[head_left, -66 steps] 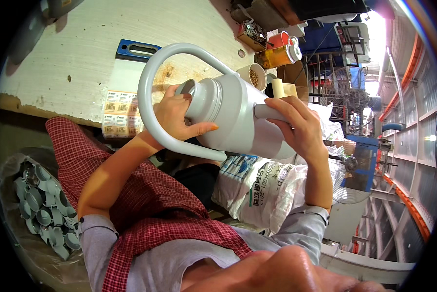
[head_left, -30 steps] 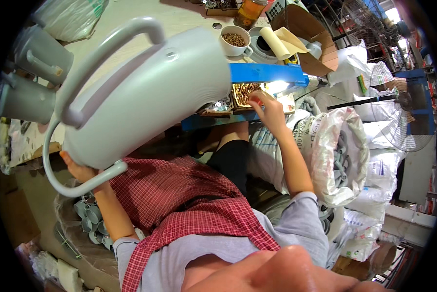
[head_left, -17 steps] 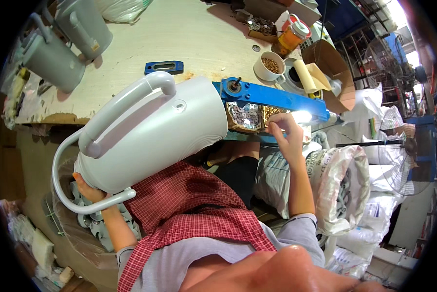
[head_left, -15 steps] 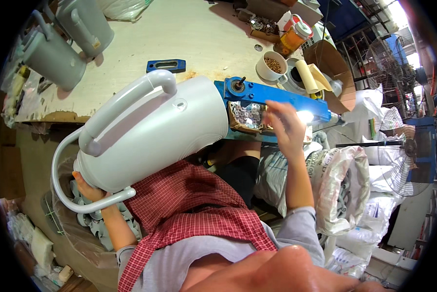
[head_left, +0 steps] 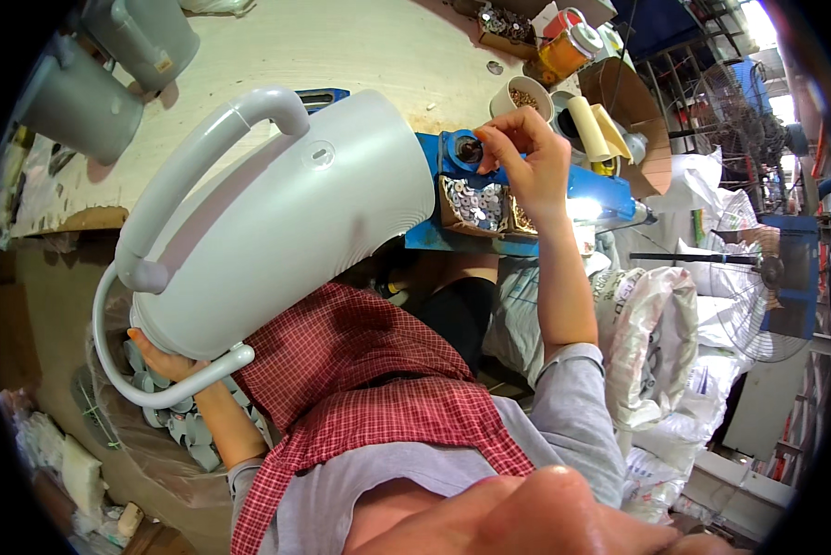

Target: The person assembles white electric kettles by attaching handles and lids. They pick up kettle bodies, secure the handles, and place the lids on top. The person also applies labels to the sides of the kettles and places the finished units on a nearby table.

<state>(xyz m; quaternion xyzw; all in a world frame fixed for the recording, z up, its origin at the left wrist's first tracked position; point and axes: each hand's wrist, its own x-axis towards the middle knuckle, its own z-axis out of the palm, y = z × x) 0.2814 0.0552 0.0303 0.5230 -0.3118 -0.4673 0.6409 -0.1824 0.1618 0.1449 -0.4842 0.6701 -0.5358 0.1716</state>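
Observation:
A large light-grey plastic can (head_left: 277,222) with a thick tubular handle and a thin curved tube lies tilted across my lap, its wide end up and to the right. My left hand (head_left: 164,359) is wrapped under its lower left end, fingers partly hidden behind the thin tube. Beside the wide end is a blue metal machine arm (head_left: 586,190) with a round fitting (head_left: 466,148). Over that fitting my right hand (head_left: 534,166) pinches, thumb and forefinger together; whatever is between them is too small to make out. Below sits an open box of small metal washers (head_left: 475,205).
More grey cans (head_left: 82,102) stand at the table's left. A white cup of small brass-coloured parts (head_left: 526,94), a jar (head_left: 563,57) and a cardboard box (head_left: 623,102) are at the far right. Sacks (head_left: 651,342) and a fan (head_left: 748,305) stand on the right.
My right hand has moved from above the parts boxes up and left to the round fitting, its fingers closing into a pinch. The can's wide end has risen slightly; my left hand keeps its hold.

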